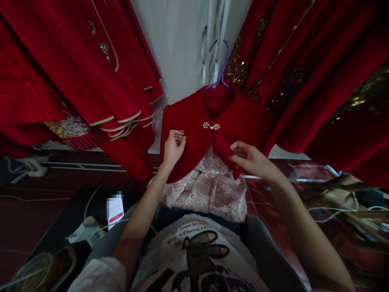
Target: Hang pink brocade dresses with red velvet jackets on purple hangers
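In front of me a short red jacket (191, 107) hangs from a purple hanger (226, 61). A clasp (211, 126) of two pearly beaded flowers joins its front just below the neckline. My left hand (174, 147) is over one side of the jacket, with thumb and fingers pinched on a small beaded ornament (182, 132). Whether that ornament touches the cloth I cannot tell. The jacket's other front edge is gripped in my right hand (244, 156), which pulls the lower flap aside. Pale brocade fabric (209, 188) shows below the jacket, above my lap.
Red garments (121, 81) with pale piping hang at the left, and red garments with gold sequins (238, 67) at the right. A phone (115, 211) with a lit screen and a power strip (95, 237) lie on a dark surface at the lower left. Cords and brown wrapping lie at the right.
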The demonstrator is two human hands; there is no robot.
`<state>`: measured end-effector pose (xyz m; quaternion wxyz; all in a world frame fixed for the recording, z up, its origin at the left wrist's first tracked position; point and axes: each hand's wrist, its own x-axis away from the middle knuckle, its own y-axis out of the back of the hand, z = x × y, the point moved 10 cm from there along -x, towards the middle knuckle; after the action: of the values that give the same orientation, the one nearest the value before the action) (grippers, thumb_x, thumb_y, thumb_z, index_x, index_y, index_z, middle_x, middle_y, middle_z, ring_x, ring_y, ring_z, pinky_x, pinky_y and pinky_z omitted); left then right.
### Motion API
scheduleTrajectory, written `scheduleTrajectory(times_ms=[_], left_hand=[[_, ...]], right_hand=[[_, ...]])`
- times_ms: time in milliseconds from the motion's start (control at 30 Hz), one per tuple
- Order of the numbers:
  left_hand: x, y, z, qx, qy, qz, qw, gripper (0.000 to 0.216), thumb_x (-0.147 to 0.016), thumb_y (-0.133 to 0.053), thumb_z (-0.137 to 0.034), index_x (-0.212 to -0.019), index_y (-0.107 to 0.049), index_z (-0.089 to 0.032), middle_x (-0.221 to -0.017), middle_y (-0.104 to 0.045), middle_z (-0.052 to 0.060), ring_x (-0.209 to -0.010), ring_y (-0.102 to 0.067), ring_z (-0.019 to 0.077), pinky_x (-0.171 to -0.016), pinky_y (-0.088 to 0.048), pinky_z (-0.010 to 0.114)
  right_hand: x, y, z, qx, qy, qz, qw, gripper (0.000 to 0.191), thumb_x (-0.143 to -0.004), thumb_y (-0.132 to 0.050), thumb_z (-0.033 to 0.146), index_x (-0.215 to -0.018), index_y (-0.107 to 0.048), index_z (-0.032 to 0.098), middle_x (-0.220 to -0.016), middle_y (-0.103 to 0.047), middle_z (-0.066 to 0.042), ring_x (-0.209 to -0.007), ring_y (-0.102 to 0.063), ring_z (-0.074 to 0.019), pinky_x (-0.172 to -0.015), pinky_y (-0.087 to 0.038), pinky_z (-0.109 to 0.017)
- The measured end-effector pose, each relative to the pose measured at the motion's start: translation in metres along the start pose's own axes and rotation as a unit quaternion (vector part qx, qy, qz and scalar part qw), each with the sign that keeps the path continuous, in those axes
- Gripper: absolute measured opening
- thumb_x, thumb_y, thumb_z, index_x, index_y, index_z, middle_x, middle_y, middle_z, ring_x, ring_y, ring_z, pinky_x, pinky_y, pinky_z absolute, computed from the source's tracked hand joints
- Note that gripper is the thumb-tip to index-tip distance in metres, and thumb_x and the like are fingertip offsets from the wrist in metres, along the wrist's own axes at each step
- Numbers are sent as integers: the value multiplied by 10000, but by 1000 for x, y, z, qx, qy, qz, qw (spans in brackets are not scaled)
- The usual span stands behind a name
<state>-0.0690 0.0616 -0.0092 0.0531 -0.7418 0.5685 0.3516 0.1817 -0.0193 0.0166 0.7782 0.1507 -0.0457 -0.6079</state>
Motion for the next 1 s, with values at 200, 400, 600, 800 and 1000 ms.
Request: scheduleTrajectory(times_ms=[200,400,600,800,1000], left_hand=[[1,3,0,7,2,3,1000,251,-816,-652,-253,-981,-470,-206,-819,-617,-2,-709,-617,101,-668,-520,229],[1,5,5,40,27,-15,999,211,-825,-632,-253,-979,-493,-214,-803,-625,-15,-678,-613,86,-632,-498,198],[-3,-2,9,116,53,9,992,173,-825,-629,-334,-887,-648,-173,-861,-711,39,-780,-676,130,-744,-540,252],[-5,-6,16,192,91,11,977,245,-797,-657,-379,-888,-706,-157,-905,-747,62,-790,-700,155,-757,-578,291],[0,-5,18,186,110,14,976,207,-818,-594,-295,-904,-726,-162,-985,-755,66,-873,-716,165,-822,-591,313]], right_hand=[[1,24,40,-71,22,-62,995,206,-731,-675,311,-838,-519,229,-643,-580,28,-431,-470,-70,-393,-398,-205],[-38,-40,40,-78,71,-2,994,292,-709,-706,338,-856,-487,214,-712,-579,35,-534,-542,-76,-493,-498,-216],[-92,-78,-7,-13,97,-151,984,254,-706,-671,311,-865,-500,210,-801,-596,2,-673,-586,-122,-625,-558,-289],[-111,-88,-23,-41,80,-157,983,295,-679,-658,230,-946,-536,197,-871,-636,-31,-743,-621,-132,-717,-560,-292],[-111,-88,-32,-53,92,-147,983,290,-728,-666,319,-964,-543,202,-831,-576,-12,-726,-591,-128,-689,-573,-297]])
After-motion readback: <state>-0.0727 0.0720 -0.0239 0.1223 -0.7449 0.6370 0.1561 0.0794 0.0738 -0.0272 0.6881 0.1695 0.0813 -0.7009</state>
